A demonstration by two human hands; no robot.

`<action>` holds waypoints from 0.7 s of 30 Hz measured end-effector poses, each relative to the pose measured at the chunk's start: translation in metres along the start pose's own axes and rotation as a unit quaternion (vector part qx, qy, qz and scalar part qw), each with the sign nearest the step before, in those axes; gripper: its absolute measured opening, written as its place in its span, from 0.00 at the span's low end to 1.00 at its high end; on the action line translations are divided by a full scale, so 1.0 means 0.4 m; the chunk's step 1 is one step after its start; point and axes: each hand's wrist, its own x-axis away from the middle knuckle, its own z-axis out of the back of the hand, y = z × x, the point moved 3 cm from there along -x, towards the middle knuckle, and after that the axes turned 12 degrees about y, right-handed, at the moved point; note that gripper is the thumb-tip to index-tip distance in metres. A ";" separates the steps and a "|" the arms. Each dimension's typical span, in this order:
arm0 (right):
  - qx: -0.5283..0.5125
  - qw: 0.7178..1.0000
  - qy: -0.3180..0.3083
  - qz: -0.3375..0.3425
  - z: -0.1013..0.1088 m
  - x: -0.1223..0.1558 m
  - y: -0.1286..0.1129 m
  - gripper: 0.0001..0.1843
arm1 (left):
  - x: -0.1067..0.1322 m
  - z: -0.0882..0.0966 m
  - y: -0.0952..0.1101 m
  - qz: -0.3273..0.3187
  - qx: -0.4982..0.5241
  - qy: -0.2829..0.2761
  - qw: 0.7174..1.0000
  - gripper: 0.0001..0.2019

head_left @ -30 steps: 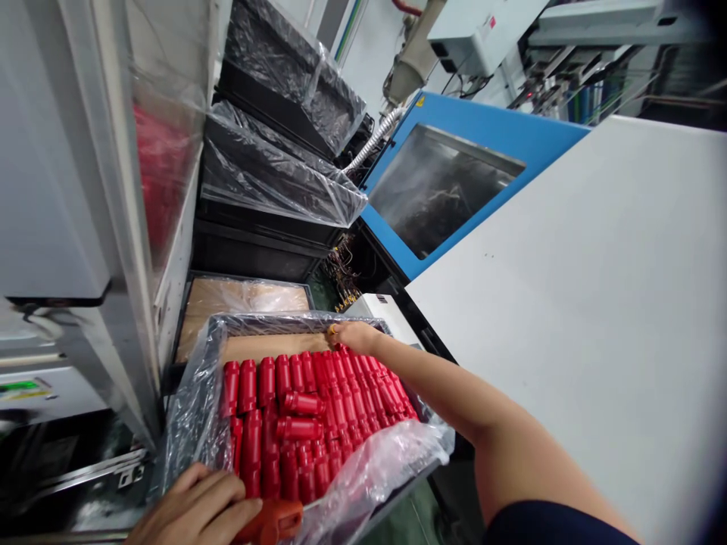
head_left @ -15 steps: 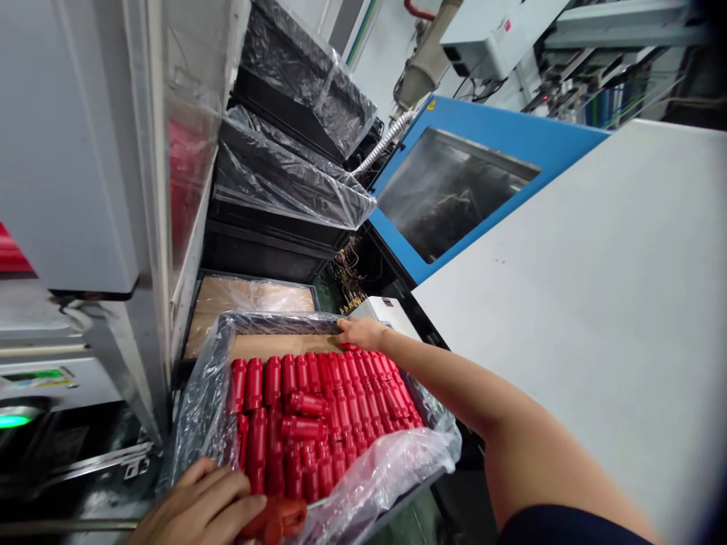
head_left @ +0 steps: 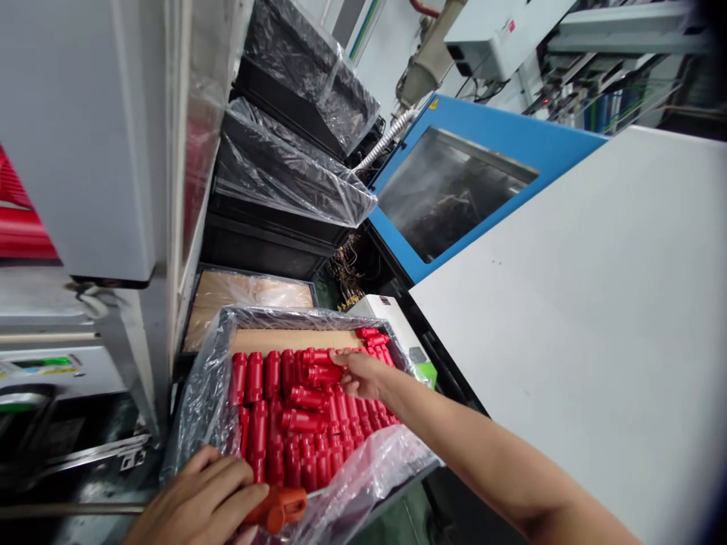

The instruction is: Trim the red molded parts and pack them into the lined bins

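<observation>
A black crate lined with clear plastic (head_left: 196, 409) holds rows of red plastic bottle-shaped tubes (head_left: 258, 435). My right hand (head_left: 362, 372) reaches over the crate, its fingers closed on the ends of two red tubes (head_left: 319, 357) lying sideways on the standing rows. Just nearer to me, two more tubes (head_left: 307, 399) lie on their sides. A couple of loose tubes (head_left: 369, 333) rest in the far right corner. At the crate's near left, my left hand (head_left: 207, 496) is wrapped round an orange plastic tool (head_left: 279, 507); its exact kind is unclear.
Brown cardboard (head_left: 301, 339) shows along the crate's far side. Behind stands another box (head_left: 250, 291) with cardboard under plastic, and stacked black crates (head_left: 284, 170) draped in film. A white panel (head_left: 585, 288) and a blue machine door (head_left: 454, 189) border the right; a grey machine column (head_left: 107, 151), the left.
My right hand has come from the crate's far right corner toward the middle, with two red tubes. Loose tubes now show in that corner. My left hand stays on the orange tool.
</observation>
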 end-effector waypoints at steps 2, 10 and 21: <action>0.025 1.000 -0.003 -0.016 -0.019 0.001 0.011 0.13 | 0.002 -0.003 0.001 0.022 0.001 0.011 1.000 0.12; 0.149 0.989 0.011 0.008 -0.040 -0.007 0.003 0.13 | 0.036 -0.026 0.000 0.036 0.005 0.009 0.999 0.12; 0.419 0.825 -0.016 0.378 -0.087 0.154 -0.042 0.65 | 0.007 -0.013 0.008 0.032 -0.005 0.066 0.997 0.14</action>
